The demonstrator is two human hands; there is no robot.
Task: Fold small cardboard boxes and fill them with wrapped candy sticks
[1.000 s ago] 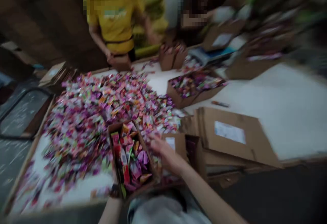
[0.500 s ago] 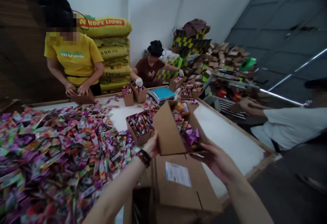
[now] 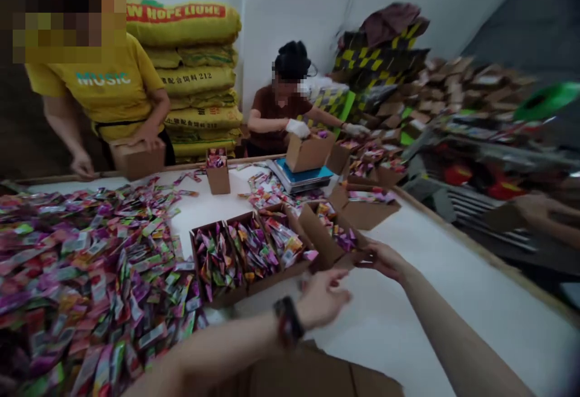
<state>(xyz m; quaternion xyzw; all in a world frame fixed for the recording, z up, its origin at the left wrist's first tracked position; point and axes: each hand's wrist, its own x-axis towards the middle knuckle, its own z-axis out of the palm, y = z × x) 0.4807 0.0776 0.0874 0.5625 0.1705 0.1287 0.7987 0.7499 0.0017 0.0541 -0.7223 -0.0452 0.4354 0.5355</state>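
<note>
A cardboard box filled with small colorful packets stands on the white table at the right end of a row of filled boxes. My right hand grips its right front corner, with some fingers hidden against the cardboard. My left hand, with a dark band on the wrist, hovers just in front of that box. Its fingers are partly bent and apart, with nothing between them. Left of the box, the row includes a filled box at the near left, packed with upright packets.
A large heap of packets covers the table's left side. Closed brown cardboard lies nearest me. Across the table, one co-worker holds a box, and another in white gloves handles a box on blue-topped stacked items.
The filled box has come down from above the cardboard into the row. My left hand has let go of it. The view has shifted, and the gloved co-worker's box now rests on the blue-topped stack.
</note>
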